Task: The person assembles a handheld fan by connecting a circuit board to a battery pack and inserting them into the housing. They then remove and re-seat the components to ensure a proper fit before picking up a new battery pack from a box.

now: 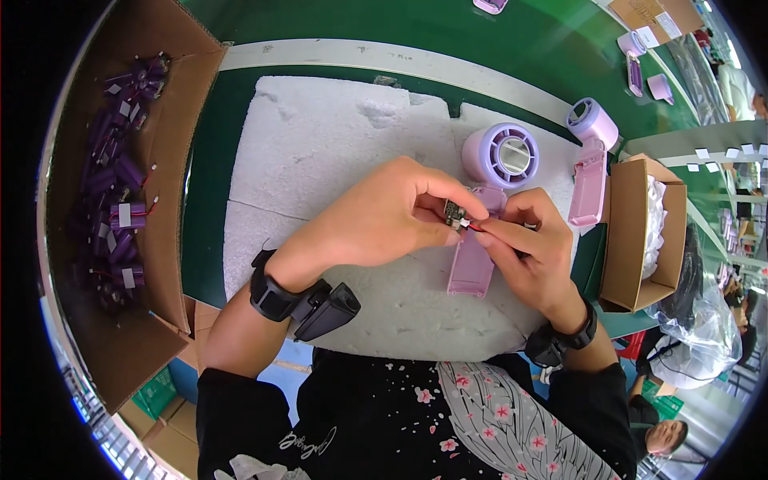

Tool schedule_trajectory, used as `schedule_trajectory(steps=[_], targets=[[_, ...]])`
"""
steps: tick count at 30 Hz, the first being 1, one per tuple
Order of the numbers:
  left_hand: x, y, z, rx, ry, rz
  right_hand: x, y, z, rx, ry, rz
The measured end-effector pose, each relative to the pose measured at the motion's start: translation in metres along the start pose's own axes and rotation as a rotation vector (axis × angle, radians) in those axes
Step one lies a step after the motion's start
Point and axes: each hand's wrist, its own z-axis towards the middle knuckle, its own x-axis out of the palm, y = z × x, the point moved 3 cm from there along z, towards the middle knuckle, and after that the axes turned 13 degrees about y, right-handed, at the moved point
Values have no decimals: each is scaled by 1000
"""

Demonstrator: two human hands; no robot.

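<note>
My left hand [376, 214] pinches a small dark circuit board [454, 213] between thumb and fingers. My right hand [534, 244] is closed on a small white wire plug [466, 225] with red and black leads, held against the board's edge. Whether the plug is seated is too small to tell. Beneath both hands lies a lilac handheld fan; its round head [498, 156] points away from me, and its open pink handle shell [470, 268] reaches toward me. The right hand's fingers partly cover the handle. All this rests on a white foam sheet [296, 176].
At left stands a cardboard box [164, 312] of purple wired battery cells [120, 184]. Another fan head [592, 122] with a pink shell [589, 182] lies at right, beside a small carton [624, 240] with white packing. More fan parts [634, 74] sit on the green table farther back.
</note>
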Motion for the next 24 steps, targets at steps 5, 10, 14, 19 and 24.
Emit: schedule_trajectory(steps=[5,10,14,19,24], targets=[[-2,-3,1,-1,2,-38,0,-1,1,14,12,18],[-4,4,2,52,-17,-137,1,-2,-1,39,39,60],[-6,4,1,48,-52,-103,2,-3,-1,42,48,83],[-4,2,2,66,-18,-118,3,-3,-3,64,27,77],[-8,4,-6,51,-94,-103,9,-3,1,44,-4,84]])
